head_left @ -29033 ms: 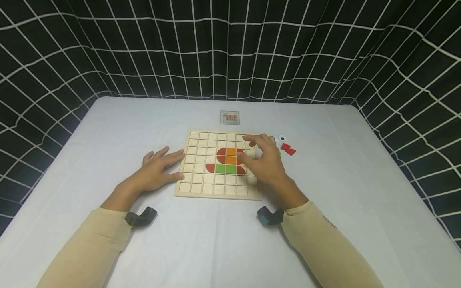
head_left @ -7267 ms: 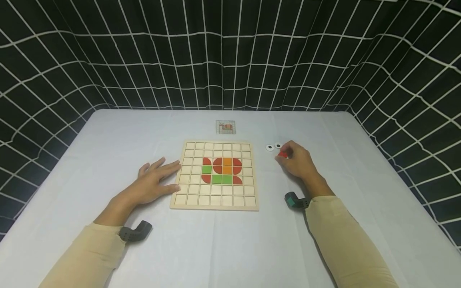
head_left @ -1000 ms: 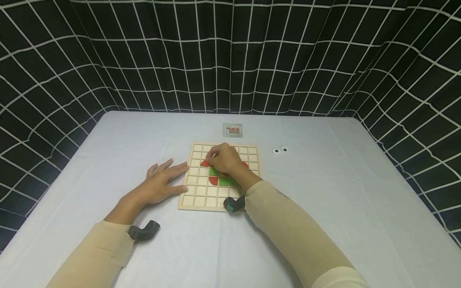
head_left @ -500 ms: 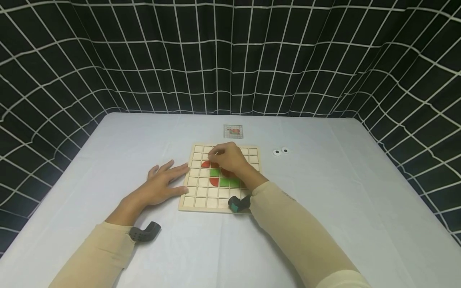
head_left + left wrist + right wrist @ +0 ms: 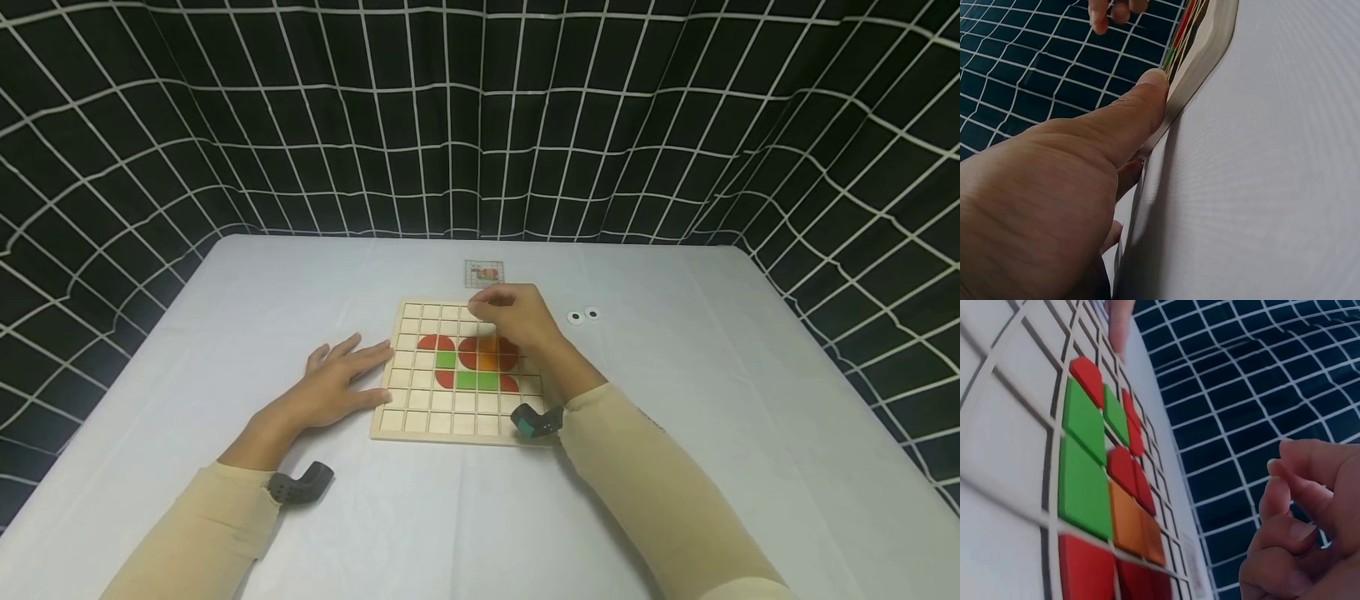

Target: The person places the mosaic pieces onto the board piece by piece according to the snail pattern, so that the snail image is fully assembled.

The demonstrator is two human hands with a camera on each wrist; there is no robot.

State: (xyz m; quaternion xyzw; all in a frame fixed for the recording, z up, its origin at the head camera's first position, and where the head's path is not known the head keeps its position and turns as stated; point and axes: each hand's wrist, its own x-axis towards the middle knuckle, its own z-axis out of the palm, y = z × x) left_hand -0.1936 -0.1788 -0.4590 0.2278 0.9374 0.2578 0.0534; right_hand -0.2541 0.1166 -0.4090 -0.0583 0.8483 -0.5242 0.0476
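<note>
The left hand (image 5: 333, 383) lies flat with its fingers spread, fingertips and thumb touching the left edge of the wooden grid board (image 5: 427, 422). In the left wrist view, its thumb (image 5: 1138, 103) presses against the board's side. The right hand (image 5: 517, 317) hovers over the board's upper right part, its fingers loosely curled; nothing shows between the fingertips in the right wrist view. Red rounded pieces (image 5: 427, 342), green squares (image 5: 446, 360) and orange squares (image 5: 487, 361) fill several cells. The right hand covers some cells at the upper right.
Behind the board lies a small picture card (image 5: 483, 273) on the white tablecloth (image 5: 420, 517). To the right sit two round eye pieces, the nearer eye disc (image 5: 575, 317) and the farther eye disc (image 5: 592, 314). A dark netted curtain (image 5: 480, 125) surrounds the table's far sides.
More pieces lie on the board than earlier, including two red ones at upper left. The loose red pieces are gone from the right. The right hand has just moved rightward; the left stays put.
</note>
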